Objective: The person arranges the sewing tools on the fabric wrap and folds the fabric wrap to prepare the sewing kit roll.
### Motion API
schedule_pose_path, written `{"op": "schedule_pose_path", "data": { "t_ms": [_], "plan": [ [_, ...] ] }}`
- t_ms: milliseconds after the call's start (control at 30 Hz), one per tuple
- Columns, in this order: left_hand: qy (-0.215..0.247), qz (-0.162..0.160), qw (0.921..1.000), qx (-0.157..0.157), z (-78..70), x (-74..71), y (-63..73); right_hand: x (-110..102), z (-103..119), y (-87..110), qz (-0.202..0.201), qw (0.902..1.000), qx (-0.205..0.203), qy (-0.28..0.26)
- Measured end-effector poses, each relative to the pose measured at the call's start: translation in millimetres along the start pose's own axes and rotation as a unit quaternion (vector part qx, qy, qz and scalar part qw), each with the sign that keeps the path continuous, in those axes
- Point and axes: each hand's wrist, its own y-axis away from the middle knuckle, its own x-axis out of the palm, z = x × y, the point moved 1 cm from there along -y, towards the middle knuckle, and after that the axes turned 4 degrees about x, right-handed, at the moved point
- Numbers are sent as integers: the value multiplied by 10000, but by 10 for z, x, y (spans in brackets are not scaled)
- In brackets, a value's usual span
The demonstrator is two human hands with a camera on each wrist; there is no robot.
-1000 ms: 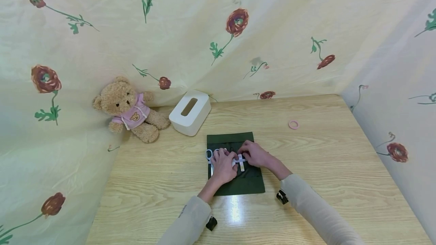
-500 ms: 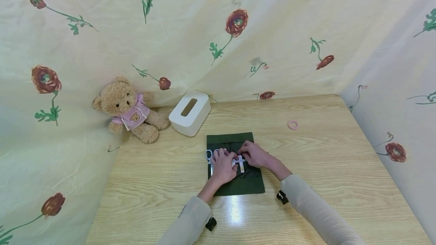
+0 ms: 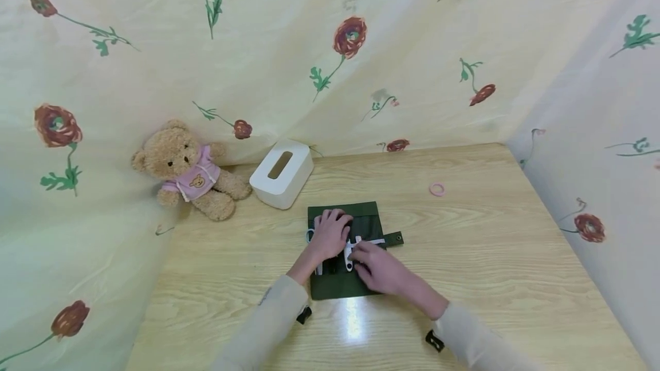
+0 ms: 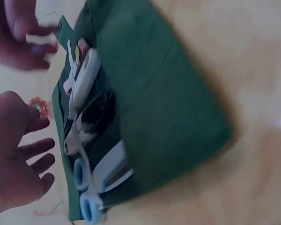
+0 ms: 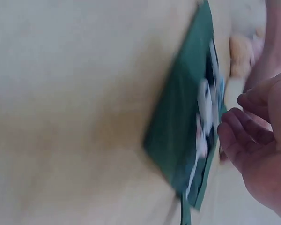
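Observation:
A dark green fabric tool pouch (image 3: 342, 288) lies spread on the table. My left hand (image 3: 330, 235) is over its left half, fingers loosely bent and holding nothing in the left wrist view. Beside it, my right hand (image 3: 378, 268) hovers at the pouch's right part, relaxed fingers near a white oblong tool with a black dot (image 3: 348, 257). A pale elastic band (image 3: 375, 241) runs across the tools. Scissors with light blue handles (image 4: 90, 206), a black item (image 4: 99, 110) and a small pinkish item (image 4: 83, 45) sit along the pocket. A snap tab (image 3: 394, 239) sticks out at the right.
A teddy bear in a pink top (image 3: 193, 179) leans on the flowered cloth at the back left. Next to it stands a white tissue box (image 3: 283, 173). A pink ring (image 3: 436, 189) lies on the wooden table (image 3: 490, 233) at the back right.
My hands have come off the band area: the left moved up and left, the right moved lower over the pouch. The snap tab now shows at the right. The head view shifted slightly.

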Motion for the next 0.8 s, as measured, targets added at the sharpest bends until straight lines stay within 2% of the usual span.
{"op": "schedule_pose_path", "data": {
  "t_ms": [167, 333, 433, 567, 667, 800],
  "plan": [
    [-540, 592, 9961, 362, 42, -24, -149, 134, 290, 156, 426, 9987, -210, 179],
    [-746, 995, 9909, 511, 47, -10, -230, 244, 417, 254, 873, 9937, -333, 616],
    [-751, 1119, 9894, 541, 59, 13, -248, 284, 434, 318, 1095, 9884, -271, 1020],
    [-693, 1128, 9896, 558, 91, 17, -241, 302, 433, 392, 1284, 9802, -163, 1497],
    [-736, 1122, 9899, 467, 123, -2, -216, 271, 427, 443, 1251, 9778, -102, 1678],
    [-742, 1127, 9907, 174, 180, -40, -145, 188, 373, 530, 1081, 9807, -1, 1631]
  ]
}}
